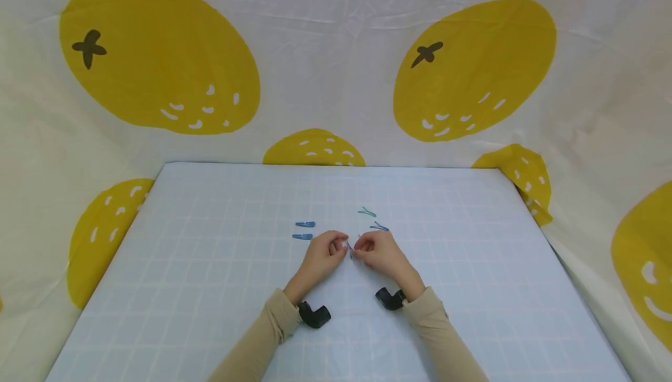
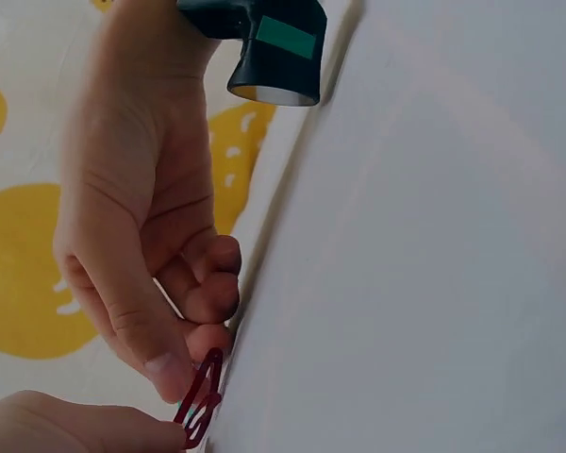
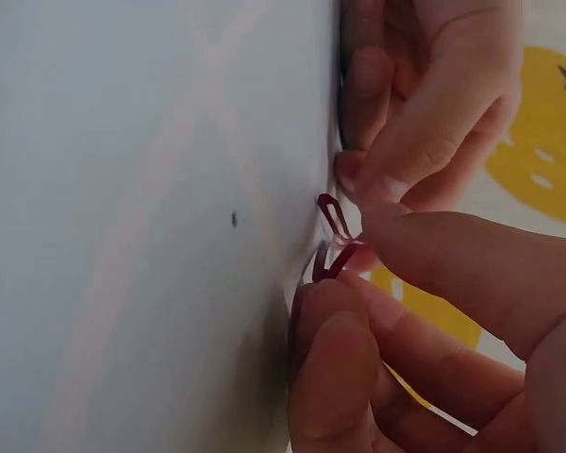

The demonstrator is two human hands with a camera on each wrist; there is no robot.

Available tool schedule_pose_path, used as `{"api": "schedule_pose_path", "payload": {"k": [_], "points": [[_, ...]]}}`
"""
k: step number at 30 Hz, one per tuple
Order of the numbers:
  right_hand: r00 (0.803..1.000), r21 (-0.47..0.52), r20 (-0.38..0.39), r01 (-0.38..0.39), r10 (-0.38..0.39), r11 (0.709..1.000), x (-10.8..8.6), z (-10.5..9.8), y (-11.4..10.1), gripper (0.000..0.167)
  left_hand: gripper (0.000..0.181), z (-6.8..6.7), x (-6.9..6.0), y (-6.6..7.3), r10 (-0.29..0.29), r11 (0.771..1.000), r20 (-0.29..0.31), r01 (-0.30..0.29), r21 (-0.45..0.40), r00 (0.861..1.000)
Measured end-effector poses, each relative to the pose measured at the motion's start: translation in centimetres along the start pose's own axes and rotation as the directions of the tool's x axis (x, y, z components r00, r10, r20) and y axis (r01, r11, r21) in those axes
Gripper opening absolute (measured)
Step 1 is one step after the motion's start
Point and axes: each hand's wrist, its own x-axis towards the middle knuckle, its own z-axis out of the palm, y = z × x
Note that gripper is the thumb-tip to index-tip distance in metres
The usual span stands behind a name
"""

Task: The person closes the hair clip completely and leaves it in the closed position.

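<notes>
Between both hands is a dark red snap hair clip (image 2: 215,371). The left hand (image 1: 325,251) pinches one end of it with thumb and fingertips. From the other side, the right hand (image 1: 382,253) grips it between thumb and finger, as the right wrist view shows. There the hair clip (image 3: 334,215) looks spread apart, its middle partly hidden by fingertips. Just beyond the left hand lie two blue hair clips, a farther one (image 1: 305,224) and a nearer one (image 1: 302,236), both looking closed. Beyond the right hand, a green hair clip (image 1: 367,211) and another blue clip (image 1: 379,226) lie spread in a V.
A table with a pale checked cover (image 1: 210,288) spreads under the hands. Behind it hangs a white cloth (image 1: 325,79) printed with large yellow fruit. Each wrist carries a black camera mount, the left one (image 1: 315,315) and the right one (image 1: 389,299).
</notes>
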Motion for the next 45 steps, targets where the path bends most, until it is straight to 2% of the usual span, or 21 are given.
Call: {"api": "schedule_pose_path", "payload": {"k": [6, 13, 17, 20, 24, 27, 32, 35, 41, 45], "points": [[1.000, -0.026, -0.009, 0.019, -0.019, 0.999, 0.0, 0.5, 0.0, 0.010, 0.009, 0.1, -0.2, 0.0, 0.010, 0.999, 0.000, -0.010, 0.041, 1.000], [1.000, -0.068, -0.023, 0.011, -0.012, 0.998, 0.1, 0.8, -0.2, 0.008, 0.009, 0.2, -0.3, -0.1, 0.028, 0.998, 0.005, -0.028, 0.062, 1.000], [1.000, -0.059, -0.024, -0.006, 0.004, 0.998, 0.2, 0.8, -0.2, 0.008, 0.011, 0.1, -0.3, 0.0, 0.044, 0.996, 0.013, -0.045, 0.075, 0.999], [0.999, -0.004, -0.029, -0.022, 0.022, 1.000, 0.2, 0.9, 0.0, 0.007, 0.014, 0.1, -0.4, 0.1, 0.036, 0.997, 0.021, -0.038, 0.071, 0.999], [0.998, 0.127, -0.043, -0.045, 0.051, 0.991, 0.4, 1.1, 0.3, 0.005, 0.023, 0.1, -0.3, 0.1, 0.003, 0.999, 0.034, -0.004, 0.045, 0.999], [0.996, 0.229, -0.052, -0.058, 0.071, 0.972, 0.5, 1.1, 0.4, 0.004, 0.027, 0.0, -0.3, 0.1, -0.006, 1.000, 0.055, 0.005, 0.015, 0.998], [0.995, 0.360, -0.041, -0.071, 0.092, 0.930, 0.7, 1.0, 0.8, 0.009, 0.023, -0.1, -0.4, 0.2, 0.026, 0.999, 0.106, -0.022, -0.034, 0.994], [0.996, 0.408, -0.024, -0.069, 0.086, 0.911, 0.7, 0.9, 0.9, 0.011, 0.020, -0.1, -0.4, 0.2, 0.025, 0.998, 0.113, -0.018, -0.064, 0.993], [0.996, 0.474, -0.011, -0.069, 0.085, 0.878, 0.6, 0.7, 0.6, 0.010, 0.018, 0.0, -0.4, 0.0, 0.010, 0.995, 0.091, -0.001, -0.100, 0.996], [0.997, 0.495, -0.018, -0.056, 0.075, 0.867, 0.6, 0.6, 0.6, 0.011, 0.020, 0.0, -0.3, 0.0, 0.002, 0.993, 0.071, 0.006, -0.122, 0.997]]}}
